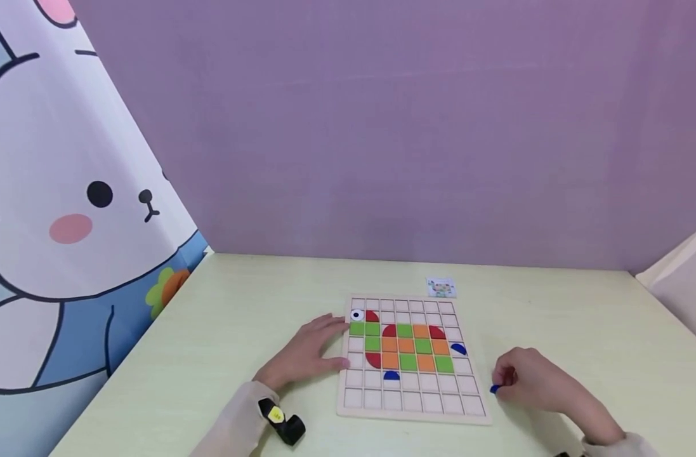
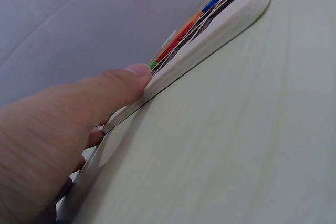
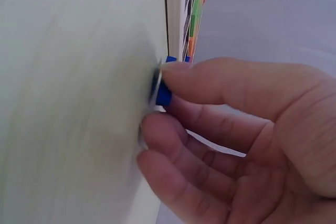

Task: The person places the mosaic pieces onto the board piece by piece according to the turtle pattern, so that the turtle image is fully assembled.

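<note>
A white grid board (image 1: 363, 398) lies flat on the table, with green, orange and red pieces and a round eye piece (image 1: 356, 315) set in its squares. One blue half-round piece (image 1: 391, 376) sits low on the board; another blue piece (image 1: 459, 348) is at its right edge. My left hand (image 1: 302, 353) rests against the board's left side, fingers and thumb (image 2: 118, 85) spread along the edge. Right of the board, my right hand (image 1: 533, 381) pinches a small blue piece (image 3: 164, 94) between thumb and finger, close to the tabletop.
A small picture card (image 1: 441, 287) lies just beyond the board's far edge. Behind the table (image 1: 256, 285) stands a purple wall (image 1: 416, 139). A cartoon-printed panel (image 1: 62, 190) borders the left side, and a pale panel (image 1: 684, 285) the right.
</note>
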Available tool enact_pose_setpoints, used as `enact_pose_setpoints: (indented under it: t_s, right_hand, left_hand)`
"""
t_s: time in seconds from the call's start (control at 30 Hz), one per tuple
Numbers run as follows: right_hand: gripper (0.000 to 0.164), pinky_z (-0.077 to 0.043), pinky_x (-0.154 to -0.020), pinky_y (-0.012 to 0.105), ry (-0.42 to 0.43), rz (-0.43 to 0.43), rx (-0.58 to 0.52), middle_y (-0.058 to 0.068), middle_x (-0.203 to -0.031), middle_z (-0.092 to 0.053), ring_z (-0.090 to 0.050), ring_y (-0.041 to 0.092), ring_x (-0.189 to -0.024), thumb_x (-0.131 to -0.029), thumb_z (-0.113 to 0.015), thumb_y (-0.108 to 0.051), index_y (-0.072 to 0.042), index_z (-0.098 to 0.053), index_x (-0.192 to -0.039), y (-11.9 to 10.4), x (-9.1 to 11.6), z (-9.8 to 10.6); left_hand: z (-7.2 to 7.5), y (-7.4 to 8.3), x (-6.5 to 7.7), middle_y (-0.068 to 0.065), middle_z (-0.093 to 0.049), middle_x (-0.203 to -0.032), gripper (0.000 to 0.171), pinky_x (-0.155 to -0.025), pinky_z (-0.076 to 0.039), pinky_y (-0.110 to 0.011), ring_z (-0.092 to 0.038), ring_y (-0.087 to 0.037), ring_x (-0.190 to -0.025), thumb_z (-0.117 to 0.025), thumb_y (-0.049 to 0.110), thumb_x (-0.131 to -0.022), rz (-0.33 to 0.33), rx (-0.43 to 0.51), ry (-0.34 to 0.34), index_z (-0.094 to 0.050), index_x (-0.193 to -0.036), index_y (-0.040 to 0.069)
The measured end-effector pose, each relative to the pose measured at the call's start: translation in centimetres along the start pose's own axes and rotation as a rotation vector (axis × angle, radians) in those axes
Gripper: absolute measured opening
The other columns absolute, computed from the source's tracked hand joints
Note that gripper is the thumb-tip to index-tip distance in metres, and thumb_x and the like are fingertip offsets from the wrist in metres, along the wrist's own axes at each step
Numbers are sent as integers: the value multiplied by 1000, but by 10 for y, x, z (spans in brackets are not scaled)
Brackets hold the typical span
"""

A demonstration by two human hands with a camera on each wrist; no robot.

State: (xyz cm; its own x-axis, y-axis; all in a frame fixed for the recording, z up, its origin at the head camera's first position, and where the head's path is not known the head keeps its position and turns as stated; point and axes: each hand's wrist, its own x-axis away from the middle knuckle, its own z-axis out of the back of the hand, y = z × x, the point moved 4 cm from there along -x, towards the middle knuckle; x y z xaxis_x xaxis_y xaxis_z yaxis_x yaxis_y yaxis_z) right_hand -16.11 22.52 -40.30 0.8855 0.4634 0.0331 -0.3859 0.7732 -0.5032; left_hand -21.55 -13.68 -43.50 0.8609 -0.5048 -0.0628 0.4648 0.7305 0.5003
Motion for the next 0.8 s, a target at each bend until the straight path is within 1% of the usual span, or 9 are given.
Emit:
enact_pose_setpoints:
  t_s: [0.13,0.27,0.37,0.47,0.6,0.8]
  right_hand:
    - [17,-37,-56,18,19,9,7,-11,-67,-54,-42,-1,-62,-74,-76,-9,-18,-62,-71,-9,-5,3]
    - [15,-40,-56,18,36,8,4,-10,-70,-56,-44,1,-64,-74,-76,-10,-18,-64,-73,-25,-15,3]
    - [15,-41,-57,18,24,7,-16,-10,-71,-56,-45,3,-65,-75,-77,-10,-18,-65,-74,-37,-23,-1]
    - [15,-40,-57,18,14,27,-21,-10,-71,-55,-45,4,-66,-76,-77,-11,-18,-65,-73,-47,-29,-7]
    - [17,-39,-56,18,24,36,-7,-10,-69,-54,-44,4,-65,-75,-78,-9,-19,-65,-72,-52,-34,-15]
    - [17,-40,-56,18,54,-42,-14,-8,-69,-55,-45,8,-64,-73,-79,-6,-17,-66,-71,-57,-38,-21]
  left_hand:
    - [1,0,0,-4,-38,-152,72,-113,-23,-59,-24,-31,-144,-63,55,-84,-7,-3,3,-43,-144,20]
    - [0,0,0,-4,-38,-152,71,-113,-23,-60,-24,-31,-144,-62,55,-85,-16,-7,9,-43,-144,20]
    - [0,-1,-1,-3,-38,-152,72,-113,-23,-59,-23,-30,-145,-61,56,-84,-16,-8,9,-43,-144,21]
    - [-1,0,-2,-2,-37,-152,72,-113,-23,-59,-22,-30,-145,-61,57,-84,-11,1,5,-42,-144,22]
    - [-1,0,-3,-2,-37,-152,72,-113,-23,-59,-22,-30,-145,-62,57,-84,-10,4,-2,-42,-144,22]
    - [1,-1,-1,-3,-38,-152,72,-113,-23,-60,-23,-31,-145,-62,56,-84,-2,-1,0,-43,-144,22]
